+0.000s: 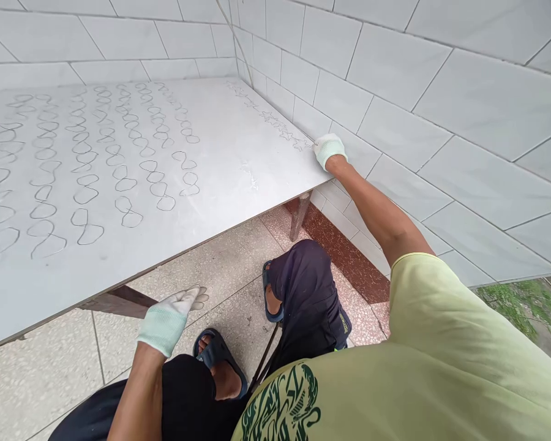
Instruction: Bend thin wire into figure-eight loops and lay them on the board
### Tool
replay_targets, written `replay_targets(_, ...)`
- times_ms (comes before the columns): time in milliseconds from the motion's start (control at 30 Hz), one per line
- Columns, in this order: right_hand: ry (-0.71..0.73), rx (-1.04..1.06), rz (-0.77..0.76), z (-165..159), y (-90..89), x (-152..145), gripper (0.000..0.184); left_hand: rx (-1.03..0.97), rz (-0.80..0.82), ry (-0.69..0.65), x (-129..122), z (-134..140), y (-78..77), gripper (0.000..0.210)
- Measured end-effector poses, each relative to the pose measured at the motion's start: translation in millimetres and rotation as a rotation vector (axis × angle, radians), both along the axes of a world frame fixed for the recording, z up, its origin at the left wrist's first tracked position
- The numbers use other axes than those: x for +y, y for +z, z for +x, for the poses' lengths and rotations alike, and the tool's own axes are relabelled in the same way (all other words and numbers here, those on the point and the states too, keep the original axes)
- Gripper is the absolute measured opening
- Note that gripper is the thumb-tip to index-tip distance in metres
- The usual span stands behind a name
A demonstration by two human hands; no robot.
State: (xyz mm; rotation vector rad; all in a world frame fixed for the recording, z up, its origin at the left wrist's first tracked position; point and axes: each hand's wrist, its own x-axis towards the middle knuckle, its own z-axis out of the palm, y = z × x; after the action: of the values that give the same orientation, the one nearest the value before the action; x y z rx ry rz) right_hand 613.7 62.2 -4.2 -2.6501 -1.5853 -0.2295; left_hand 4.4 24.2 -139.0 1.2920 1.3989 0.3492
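In the head view my right hand, in a white glove with a pale green cuff, is at the right edge of the white tabletop, by the wall. Its fingers look closed, and what they hold is too small to make out. Beside its fingertips runs a row of thin star outlines along that edge. My left hand, gloved alike, hangs in front of the table's near edge, fingers stretched out and holding nothing. Columns of thin dark figure-eight outlines cover the left part; whether drawn or bent wire, I cannot tell.
White tiled walls meet behind the table and run along its right side. A thin cable hangs in the corner. Table legs stand on the speckled floor. My knees and sandalled feet are below the near edge.
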Motion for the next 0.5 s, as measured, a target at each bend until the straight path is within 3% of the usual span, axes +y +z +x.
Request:
replay_targets(100, -0.037, -0.008, -0.030, 1.0, 0.4, -4.5, 0.051, 0.015, 0.014, -0.023, 0.2, 1.6, 1.7, 0.038)
replay_targets(267, -0.101, 0.073, 0.047, -8.4, 7.2, -17.8, 0.055, 0.019, -0.030, -0.027, -0.6, 1.2, 3.3, 0.032)
replay_targets(400, -0.130, 0.086, 0.139, -16.4, 16.1, -33.4, 0.058, 0.006, 0.007, -0.029, -0.3, -3.3, 0.0, 0.040)
replay_targets(500, -0.102, 0.088, 0.223, -26.8, 24.0, -42.9, 0.064, 0.027, 0.089, -0.130, -2.2, -6.3, -0.7, 0.049)
